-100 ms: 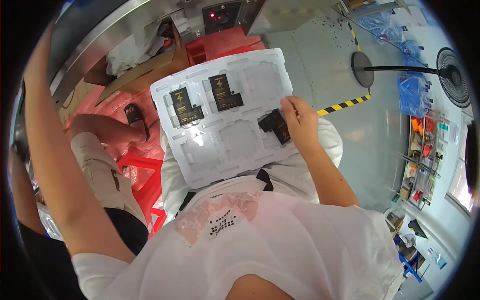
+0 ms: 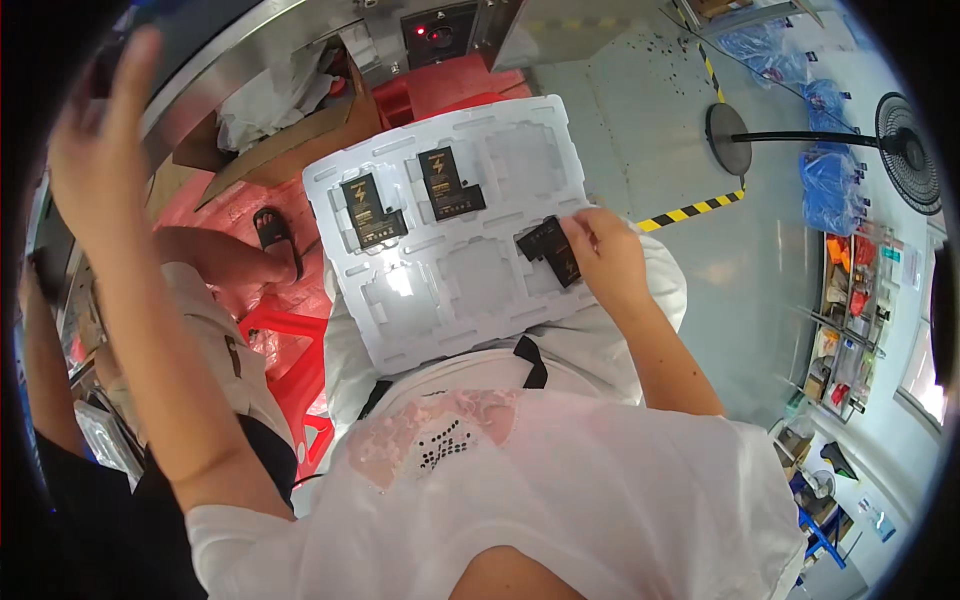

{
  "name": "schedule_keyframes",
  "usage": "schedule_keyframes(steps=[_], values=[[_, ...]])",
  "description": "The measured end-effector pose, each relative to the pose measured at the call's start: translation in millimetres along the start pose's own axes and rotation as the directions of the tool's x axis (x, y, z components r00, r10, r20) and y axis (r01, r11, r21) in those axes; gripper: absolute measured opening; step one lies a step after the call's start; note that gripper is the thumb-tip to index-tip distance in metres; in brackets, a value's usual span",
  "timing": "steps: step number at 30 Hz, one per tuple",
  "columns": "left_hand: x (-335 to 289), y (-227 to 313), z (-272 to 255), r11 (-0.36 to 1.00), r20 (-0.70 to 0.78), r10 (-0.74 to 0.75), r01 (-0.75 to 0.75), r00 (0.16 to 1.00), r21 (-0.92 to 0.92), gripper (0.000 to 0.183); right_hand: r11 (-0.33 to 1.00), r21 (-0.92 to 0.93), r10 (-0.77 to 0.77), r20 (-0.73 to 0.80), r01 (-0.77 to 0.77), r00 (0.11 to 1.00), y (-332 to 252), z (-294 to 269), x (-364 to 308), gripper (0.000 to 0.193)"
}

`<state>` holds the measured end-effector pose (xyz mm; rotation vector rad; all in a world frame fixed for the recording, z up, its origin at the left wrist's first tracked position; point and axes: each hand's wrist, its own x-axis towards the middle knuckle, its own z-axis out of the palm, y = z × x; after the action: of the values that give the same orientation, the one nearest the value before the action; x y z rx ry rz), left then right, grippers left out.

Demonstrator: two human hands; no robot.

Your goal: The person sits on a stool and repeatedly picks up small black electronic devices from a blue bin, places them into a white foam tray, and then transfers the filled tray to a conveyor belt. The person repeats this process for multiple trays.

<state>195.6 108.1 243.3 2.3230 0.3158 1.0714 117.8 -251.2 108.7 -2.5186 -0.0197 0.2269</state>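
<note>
A white plastic tray (image 2: pixel 385 345) with moulded pockets rests across my lap. In its far row lie two flat black phone batteries, the left battery (image 2: pixel 373 212) and the middle battery (image 2: pixel 451 184), each with a gold bolt mark. A third battery (image 2: pixel 552 250) sits askew at the tray's near right pocket. My right hand (image 2: pixel 612 262) has its thumb and fingers closed at this battery's upper right edge. My left hand (image 2: pixel 100 165) is raised at the far left, beside the metal bench edge. It is smeared by motion, and whether the dark patch by its fingers is something held is unclear.
Ahead left, a cardboard box (image 2: pixel 290 140) holds white plastic bags under the metal bench (image 2: pixel 225 65). Another person's leg (image 2: pixel 215 255) and a red stool (image 2: pixel 290 350) are close on my left. A standing fan (image 2: pixel 900 150) is off to the right.
My left hand has come down and inward from the upper left rim, so it now shows. My right hand's fingers have lowered slightly onto the askew battery's edge.
</note>
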Motion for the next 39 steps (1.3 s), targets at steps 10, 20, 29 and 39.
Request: schedule_keyframes(steps=[10,20,29,39], values=[[-219.6,-9.9,-34.8,0.964,0.811,0.254,-0.203,0.528,-0.17,0.081,0.974,-0.225,0.013,0.102,0.01,0.995,13.7,17.8,-41.1,0.028],[-271.5,-22.7,-37.6,0.969,0.815,0.219,-0.216,0.537,-0.118,0.07,0.94,-0.342,-0.006,-0.02,-0.001,1.0,11.3,28.2,-52.8,0.037],[-279.9,-14.0,-30.3,0.995,0.745,0.086,-0.022,0.662,-0.096,0.071,0.98,-0.2,-0.008,-0.031,0.002,0.999,7.0,41.6,-52.8,0.038],[-305.8,-43.3,-19.1,0.945,0.624,-0.143,0.294,0.768,-0.146,0.087,0.923,0.366,-0.16,0.086,0.118,0.983,-6.3,-24.8,10.0,0.027]])
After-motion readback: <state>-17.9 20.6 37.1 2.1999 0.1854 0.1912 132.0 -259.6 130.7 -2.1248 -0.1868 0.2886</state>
